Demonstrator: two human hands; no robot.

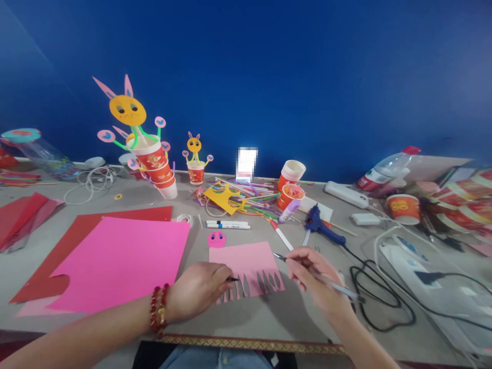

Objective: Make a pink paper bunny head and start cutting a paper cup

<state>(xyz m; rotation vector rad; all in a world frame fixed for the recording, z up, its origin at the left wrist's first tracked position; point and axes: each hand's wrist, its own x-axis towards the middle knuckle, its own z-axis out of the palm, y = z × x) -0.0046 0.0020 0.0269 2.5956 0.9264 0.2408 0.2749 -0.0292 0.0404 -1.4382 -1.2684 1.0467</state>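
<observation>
My right hand (313, 271) grips a pen (330, 283) with a clear barrel, its tip pointing left above the right edge of a light pink paper sheet (242, 254). Several narrow pointed shapes are cut out along the sheet's near edge. My left hand (202, 291) rests over the sheet's left side, fingers closed on a small black pen cap (232, 279). Touching the sheet's far edge is a pink round paper face (217, 239) with two eyes. Two markers (228, 224) lie beyond it.
Bright pink paper (126, 261) lies over red paper at left. Behind stand a cup figure (154, 159) and a smaller one (196, 173). Yellow cut paper (223, 198) sits on coloured sticks. A blue glue gun (323, 228) trails its black cord (380, 292) at right, near a power strip.
</observation>
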